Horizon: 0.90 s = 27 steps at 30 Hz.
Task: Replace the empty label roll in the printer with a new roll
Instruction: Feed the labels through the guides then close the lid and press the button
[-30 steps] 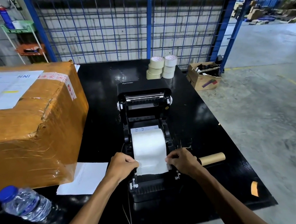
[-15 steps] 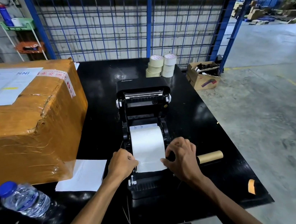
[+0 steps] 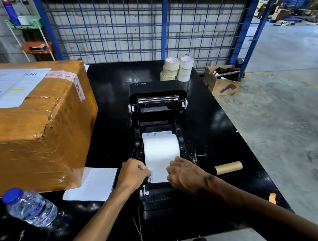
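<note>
A black label printer (image 3: pixel 158 110) stands in the middle of the black table (image 3: pixel 222 132) with its lid tipped open toward the far side. A new white label roll (image 3: pixel 160 148) lies in its bay, and a length of the paper is drawn toward me over the front. My left hand (image 3: pixel 133 173) pinches the paper's left edge. My right hand (image 3: pixel 183 172) rests on the paper's right edge by the front of the printer. The empty brown cardboard core (image 3: pixel 229 167) lies on the table to the right of the printer.
A large taped cardboard box (image 3: pixel 34 128) fills the left of the table. A water bottle (image 3: pixel 30 208) and a white sheet (image 3: pixel 90 185) lie near the front left. Several tape rolls (image 3: pixel 177 69) stand behind the printer. A blue wire fence (image 3: pixel 140 17) is beyond.
My right hand lifted off the paper half a second ago and has come back down onto its right edge. My left hand has stayed on the left edge. The view has shifted slightly.
</note>
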Each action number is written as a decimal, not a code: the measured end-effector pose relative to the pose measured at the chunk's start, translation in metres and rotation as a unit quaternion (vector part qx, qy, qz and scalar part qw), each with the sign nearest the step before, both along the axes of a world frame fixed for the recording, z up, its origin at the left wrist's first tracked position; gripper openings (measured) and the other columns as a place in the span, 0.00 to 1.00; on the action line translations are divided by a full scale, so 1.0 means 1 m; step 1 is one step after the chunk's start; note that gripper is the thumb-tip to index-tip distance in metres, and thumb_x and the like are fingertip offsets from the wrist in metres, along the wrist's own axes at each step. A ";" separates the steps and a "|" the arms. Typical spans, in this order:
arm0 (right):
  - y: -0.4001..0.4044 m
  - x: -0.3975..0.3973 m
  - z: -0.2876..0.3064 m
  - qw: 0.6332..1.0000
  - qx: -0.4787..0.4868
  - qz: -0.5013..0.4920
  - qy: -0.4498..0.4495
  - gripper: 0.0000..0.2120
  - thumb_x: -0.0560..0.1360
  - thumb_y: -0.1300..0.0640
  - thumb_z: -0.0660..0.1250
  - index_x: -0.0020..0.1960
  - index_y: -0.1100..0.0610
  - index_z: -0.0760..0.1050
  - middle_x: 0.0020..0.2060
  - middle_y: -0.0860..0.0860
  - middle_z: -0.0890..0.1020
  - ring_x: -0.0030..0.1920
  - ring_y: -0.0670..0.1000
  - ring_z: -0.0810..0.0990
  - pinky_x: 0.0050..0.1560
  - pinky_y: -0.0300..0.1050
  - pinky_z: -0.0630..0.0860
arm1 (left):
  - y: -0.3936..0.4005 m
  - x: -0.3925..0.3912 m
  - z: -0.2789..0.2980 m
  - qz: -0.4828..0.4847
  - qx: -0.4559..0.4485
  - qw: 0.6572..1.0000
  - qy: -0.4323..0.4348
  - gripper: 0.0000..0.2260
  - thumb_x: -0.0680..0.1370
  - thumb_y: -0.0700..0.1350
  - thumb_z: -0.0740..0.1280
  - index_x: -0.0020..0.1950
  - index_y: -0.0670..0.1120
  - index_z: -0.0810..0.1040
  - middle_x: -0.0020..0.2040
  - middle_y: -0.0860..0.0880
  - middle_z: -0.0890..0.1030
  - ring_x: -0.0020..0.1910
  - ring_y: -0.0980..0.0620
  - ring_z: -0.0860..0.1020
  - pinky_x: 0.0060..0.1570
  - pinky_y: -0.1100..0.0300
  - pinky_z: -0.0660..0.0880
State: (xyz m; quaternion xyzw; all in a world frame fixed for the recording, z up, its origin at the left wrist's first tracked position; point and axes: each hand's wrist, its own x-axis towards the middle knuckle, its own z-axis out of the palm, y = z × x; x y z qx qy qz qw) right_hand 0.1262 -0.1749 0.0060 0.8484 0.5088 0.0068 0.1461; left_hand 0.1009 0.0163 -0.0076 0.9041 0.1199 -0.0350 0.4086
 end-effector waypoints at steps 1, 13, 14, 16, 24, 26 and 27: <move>0.000 -0.002 -0.001 1.000 0.003 0.020 -0.016 0.12 0.65 0.51 0.73 0.25 0.52 0.75 0.24 0.46 0.75 0.29 0.47 0.75 0.40 0.39 0.75 | -0.001 -0.003 0.003 0.011 -0.005 1.000 -0.016 0.08 0.68 0.41 0.74 0.30 0.41 0.81 0.23 0.55 0.76 0.22 0.62 0.73 0.28 0.67 0.67; -0.010 -0.008 0.002 0.958 0.184 -0.139 0.172 0.11 0.70 0.53 0.57 0.36 0.56 0.77 0.33 0.51 0.80 0.36 0.52 0.76 0.43 0.43 0.69 | -0.009 -0.032 0.012 -0.278 0.161 0.936 -0.147 0.08 0.76 0.48 0.68 0.54 0.49 0.81 0.49 0.53 0.79 0.50 0.56 0.73 0.48 0.64 0.61; -0.011 -0.010 0.000 0.958 0.190 -0.132 0.167 0.12 0.70 0.53 0.57 0.36 0.55 0.77 0.33 0.51 0.80 0.36 0.52 0.76 0.43 0.43 0.69 | -0.008 -0.032 0.010 -0.279 0.166 0.932 -0.160 0.08 0.78 0.47 0.66 0.53 0.48 0.82 0.49 0.52 0.80 0.50 0.55 0.74 0.48 0.65 0.59; -0.014 -0.014 -0.002 0.964 0.192 -0.115 0.144 0.11 0.70 0.54 0.57 0.38 0.55 0.77 0.34 0.50 0.79 0.37 0.51 0.77 0.43 0.40 0.65 | -0.006 -0.033 0.007 -0.286 0.171 0.927 -0.175 0.08 0.79 0.44 0.64 0.53 0.47 0.82 0.47 0.51 0.81 0.50 0.53 0.76 0.48 0.65 0.59; -0.030 -0.023 -0.009 0.968 0.202 -0.099 0.110 0.08 0.72 0.60 0.62 0.45 0.54 0.80 0.36 0.50 0.79 0.38 0.53 0.78 0.44 0.41 0.63 | 0.002 -0.046 -0.003 -0.310 0.256 0.891 -0.209 0.05 0.73 0.48 0.72 0.48 0.49 0.81 0.42 0.54 0.79 0.41 0.55 0.77 0.43 0.65 0.64; -0.030 -0.026 -0.009 0.966 0.209 -0.105 0.108 0.07 0.71 0.62 0.65 0.46 0.55 0.80 0.37 0.51 0.79 0.38 0.53 0.78 0.44 0.40 0.62 | 0.005 -0.049 -0.002 -0.314 0.281 0.880 -0.218 0.04 0.72 0.45 0.73 0.42 0.50 0.79 0.38 0.55 0.78 0.37 0.54 0.75 0.41 0.63 0.60; -0.030 -0.027 -0.008 0.966 0.212 -0.103 0.105 0.07 0.71 0.63 0.66 0.46 0.55 0.80 0.37 0.51 0.79 0.38 0.53 0.78 0.44 0.40 0.62 | 0.006 -0.051 0.000 -0.314 0.283 0.878 -0.225 0.06 0.70 0.41 0.74 0.39 0.49 0.78 0.37 0.54 0.77 0.35 0.54 0.74 0.39 0.62 0.57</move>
